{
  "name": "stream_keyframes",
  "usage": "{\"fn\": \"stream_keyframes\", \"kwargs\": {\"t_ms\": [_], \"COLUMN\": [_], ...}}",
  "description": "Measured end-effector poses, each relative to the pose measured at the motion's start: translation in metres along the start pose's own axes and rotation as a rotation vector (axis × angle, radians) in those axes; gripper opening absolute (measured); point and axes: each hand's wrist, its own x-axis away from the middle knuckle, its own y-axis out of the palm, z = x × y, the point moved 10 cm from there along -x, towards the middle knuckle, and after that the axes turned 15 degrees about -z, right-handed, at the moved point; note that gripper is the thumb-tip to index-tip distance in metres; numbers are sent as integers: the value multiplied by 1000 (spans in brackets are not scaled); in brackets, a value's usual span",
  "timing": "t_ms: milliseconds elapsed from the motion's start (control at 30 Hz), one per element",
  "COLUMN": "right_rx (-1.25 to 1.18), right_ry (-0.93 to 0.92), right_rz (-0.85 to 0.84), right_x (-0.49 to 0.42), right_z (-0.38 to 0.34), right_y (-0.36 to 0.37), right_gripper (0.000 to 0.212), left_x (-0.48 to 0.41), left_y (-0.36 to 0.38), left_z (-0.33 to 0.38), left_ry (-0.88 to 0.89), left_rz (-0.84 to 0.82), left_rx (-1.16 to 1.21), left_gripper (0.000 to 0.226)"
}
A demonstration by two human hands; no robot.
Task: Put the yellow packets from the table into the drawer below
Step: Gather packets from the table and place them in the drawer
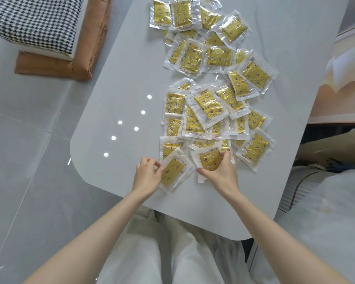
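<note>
Several yellow packets in clear wrappers [205,107] lie scattered in a long pile down the middle of the grey table [115,99]. My left hand [147,176] pinches the left edge of the nearest packet [173,171], which lies tilted by the table's front edge. My right hand [221,171] covers and grips a second packet [209,158] just to the right, thumb at its lower left corner, fingers over its right side. No drawer is in view.
A brown cushion [78,64] with a houndstooth cushion [33,21] on it lies on the floor at the upper left. A shelf and white ribbed object [299,187] stand to the right of the table. My legs in white trousers are below the table's front edge.
</note>
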Motion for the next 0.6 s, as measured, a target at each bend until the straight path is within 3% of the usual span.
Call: {"fn": "stream_keyframes", "kwargs": {"t_ms": [233, 500, 600], "right_rx": [-66, -252, -255], "right_ry": [75, 84, 88], "right_rz": [-19, -50, -38], "right_x": [4, 6, 9], "right_z": [26, 44, 47], "right_y": [19, 31, 30], "right_gripper": [72, 47, 35], "left_x": [-9, -11, -5], "left_y": [16, 23, 23], "left_z": [11, 15, 17], "left_ry": [-36, -56, -45], "left_rz": [94, 140, 176], "left_rx": [-181, -267, -308], "left_gripper": [40, 68, 64]}}
